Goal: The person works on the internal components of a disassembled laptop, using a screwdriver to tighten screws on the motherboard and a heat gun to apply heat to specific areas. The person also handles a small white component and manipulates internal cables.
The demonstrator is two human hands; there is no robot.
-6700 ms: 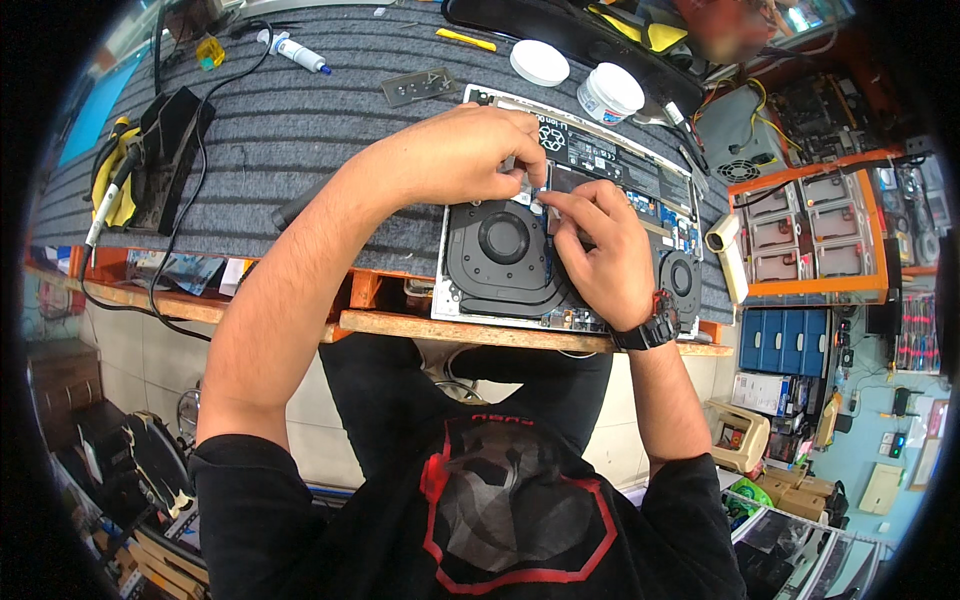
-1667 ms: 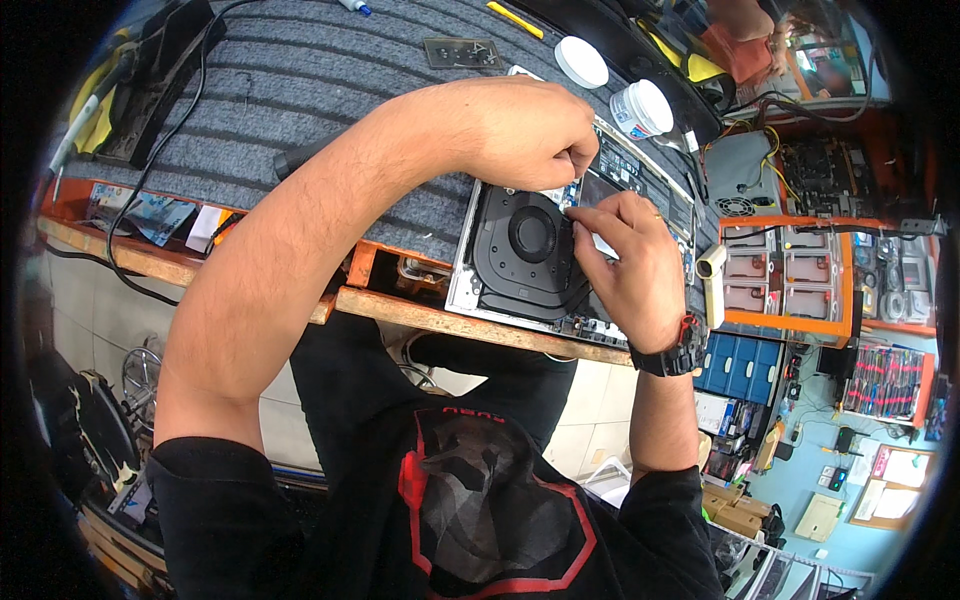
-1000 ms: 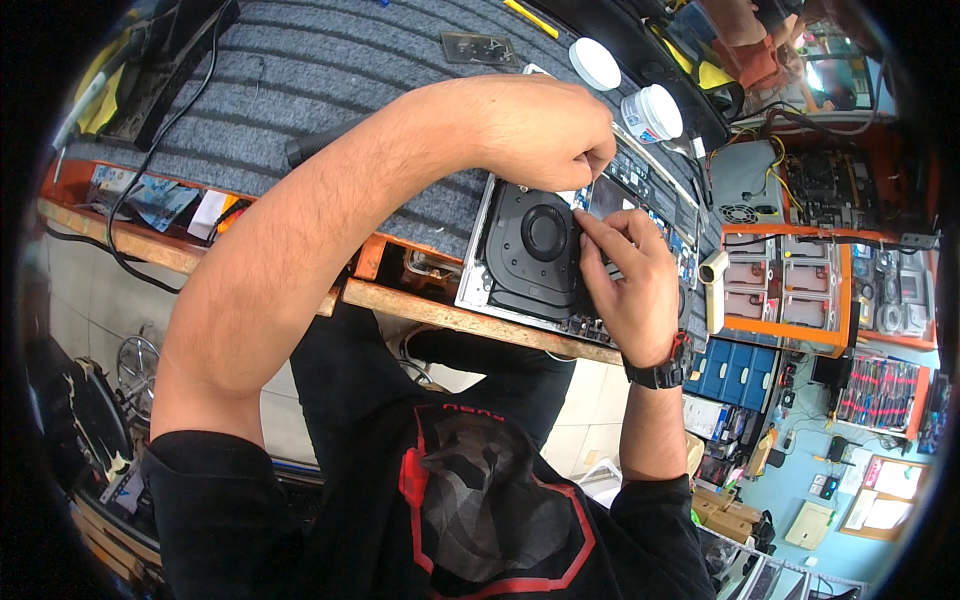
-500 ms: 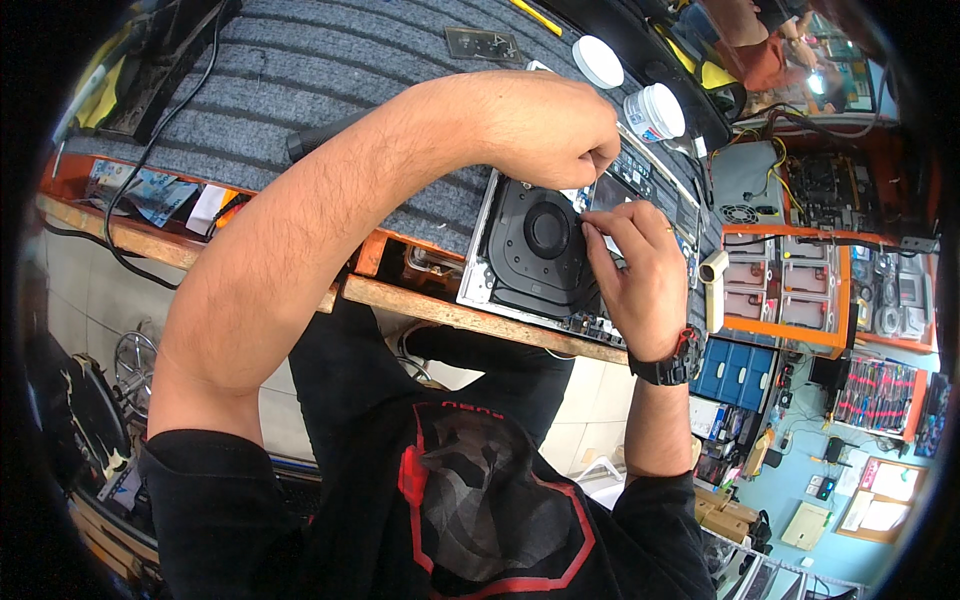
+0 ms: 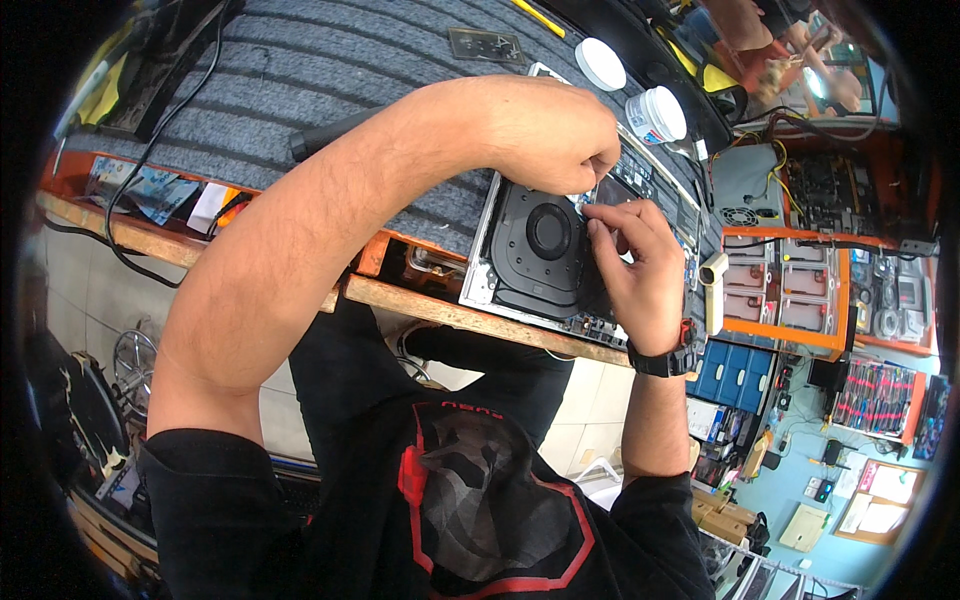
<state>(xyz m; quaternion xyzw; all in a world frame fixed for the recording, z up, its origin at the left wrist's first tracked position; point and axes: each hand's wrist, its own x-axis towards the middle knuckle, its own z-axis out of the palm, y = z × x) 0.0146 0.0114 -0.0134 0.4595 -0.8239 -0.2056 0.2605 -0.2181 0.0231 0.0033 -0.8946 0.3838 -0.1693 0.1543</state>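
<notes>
An opened laptop base (image 5: 478,280) with a silver rim lies at the table's front edge, its inner parts bare. In its left part sits a black housing with a round black disc (image 5: 550,231), which looks like a fan or a speaker. My left hand (image 5: 555,140) arches over the far side of the laptop, fingers curled in and mostly hidden under the hand. From the near right my right hand (image 5: 640,260) rests over the inner parts, thumb and index finger closed together beside the disc. Whatever either hand pinches is too small or hidden.
Behind the laptop stand a white tub (image 5: 656,114) and its round white lid (image 5: 600,64). A dark flat plate (image 5: 486,45) lies on the grey ribbed mat (image 5: 300,70). A black cable (image 5: 190,110) crosses the mat at left. An orange-framed rack of drawers (image 5: 790,290) stands at right.
My right fingertips have shifted slightly up, closer to my left hand. The left hand stays nearly in place over the laptop.
</notes>
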